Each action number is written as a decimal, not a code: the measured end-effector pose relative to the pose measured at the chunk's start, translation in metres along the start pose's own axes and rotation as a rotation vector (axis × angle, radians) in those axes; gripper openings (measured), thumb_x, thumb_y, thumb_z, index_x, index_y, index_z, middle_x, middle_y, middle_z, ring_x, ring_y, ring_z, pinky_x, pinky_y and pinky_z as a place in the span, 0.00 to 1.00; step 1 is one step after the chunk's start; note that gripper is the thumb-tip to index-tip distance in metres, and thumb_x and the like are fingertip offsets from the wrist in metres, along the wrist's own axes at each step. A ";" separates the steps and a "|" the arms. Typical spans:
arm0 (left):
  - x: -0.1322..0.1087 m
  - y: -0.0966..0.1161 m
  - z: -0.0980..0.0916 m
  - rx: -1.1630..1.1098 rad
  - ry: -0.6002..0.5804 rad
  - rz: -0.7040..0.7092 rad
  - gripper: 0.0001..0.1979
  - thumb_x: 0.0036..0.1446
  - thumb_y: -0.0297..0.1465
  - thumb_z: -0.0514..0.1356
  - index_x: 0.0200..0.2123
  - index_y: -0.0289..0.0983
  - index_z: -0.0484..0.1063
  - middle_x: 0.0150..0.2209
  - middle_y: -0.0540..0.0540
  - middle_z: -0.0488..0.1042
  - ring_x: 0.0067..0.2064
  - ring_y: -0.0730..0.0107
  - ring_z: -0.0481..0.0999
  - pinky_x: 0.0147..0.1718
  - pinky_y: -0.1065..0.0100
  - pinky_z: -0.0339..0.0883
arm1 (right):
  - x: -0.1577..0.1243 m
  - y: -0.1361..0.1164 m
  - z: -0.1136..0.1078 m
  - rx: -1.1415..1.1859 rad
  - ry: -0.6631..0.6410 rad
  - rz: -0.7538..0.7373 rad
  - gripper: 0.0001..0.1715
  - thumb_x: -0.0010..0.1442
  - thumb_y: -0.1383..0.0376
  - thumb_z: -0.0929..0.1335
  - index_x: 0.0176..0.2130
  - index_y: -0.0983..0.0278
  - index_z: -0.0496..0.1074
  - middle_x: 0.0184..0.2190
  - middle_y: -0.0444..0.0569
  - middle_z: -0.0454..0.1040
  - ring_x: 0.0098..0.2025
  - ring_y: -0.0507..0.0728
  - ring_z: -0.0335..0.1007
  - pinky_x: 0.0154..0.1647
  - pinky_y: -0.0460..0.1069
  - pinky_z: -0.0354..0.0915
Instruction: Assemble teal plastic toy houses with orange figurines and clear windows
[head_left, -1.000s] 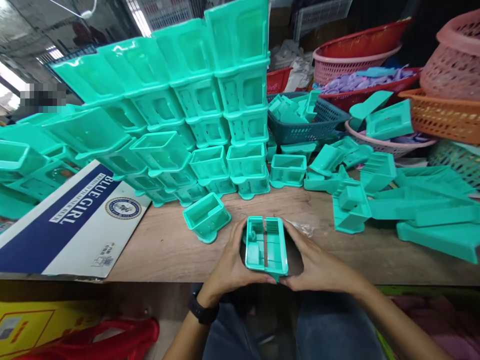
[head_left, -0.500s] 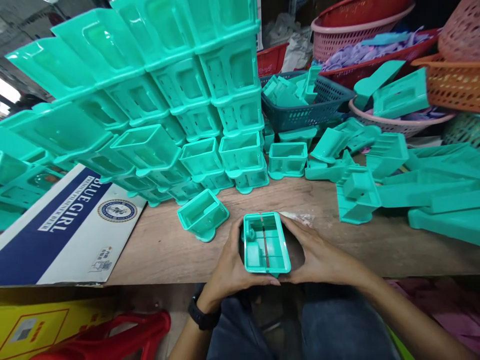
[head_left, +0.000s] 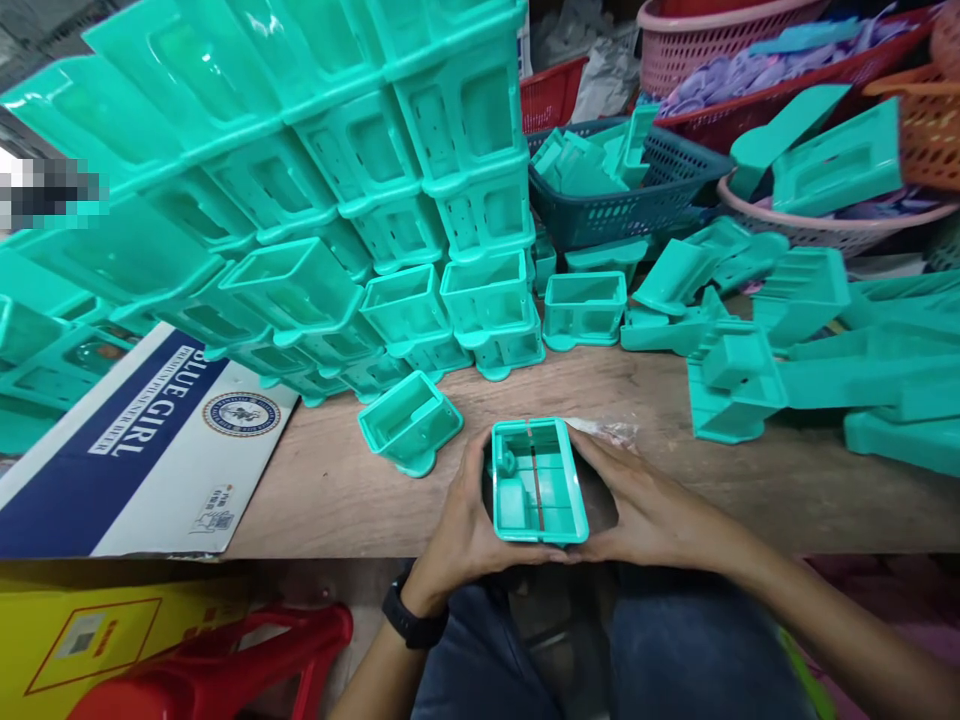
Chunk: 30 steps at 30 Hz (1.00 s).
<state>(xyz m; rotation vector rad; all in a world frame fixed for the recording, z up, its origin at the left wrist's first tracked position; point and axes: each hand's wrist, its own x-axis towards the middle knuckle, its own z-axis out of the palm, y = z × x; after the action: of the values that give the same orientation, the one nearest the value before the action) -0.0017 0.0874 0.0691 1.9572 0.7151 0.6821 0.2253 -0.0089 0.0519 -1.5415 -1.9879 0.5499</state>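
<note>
Between my two hands is a green plastic box-shaped housing (head_left: 559,490), its open end facing up. A thin gap runs down its middle, between two halves. My left hand (head_left: 469,515) wraps round its left side, and a black watch is on that wrist. My right hand (head_left: 637,505) closes round the right side, thumbs and fingers of both hands meeting near the front. To the left, a similar green housing (head_left: 411,425) lies tilted on the wooden table (head_left: 322,490). Just behind my right hand lies a crumpled clear plastic scrap (head_left: 611,432).
Stacked green housings (head_left: 367,160) rise at the back left. A white and blue carton (head_left: 172,460) lies on the left. Loose green parts (head_left: 810,370) are heaped at right. Behind stand a dark blue basket (head_left: 637,215) and a red basket (head_left: 750,110). A red stool (head_left: 225,660) is below.
The view has shifted slightly. Both hands keep the same hold on the housing; its two halves look a little more closed at the near edge.
</note>
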 end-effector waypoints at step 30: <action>-0.011 0.000 0.016 -0.311 0.044 -0.104 0.70 0.32 0.59 0.78 0.72 0.40 0.49 0.66 0.33 0.66 0.67 0.37 0.67 0.69 0.37 0.58 | -0.006 -0.012 0.032 -0.117 0.159 0.085 0.82 0.50 0.52 0.79 0.75 0.49 0.20 0.71 0.68 0.59 0.68 0.82 0.62 0.59 0.81 0.63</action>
<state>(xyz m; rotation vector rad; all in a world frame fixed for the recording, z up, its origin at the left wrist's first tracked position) 0.0021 0.0708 0.0610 1.6150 0.6879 0.7273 0.1970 -0.0173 0.0342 -1.6913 -1.8698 0.3380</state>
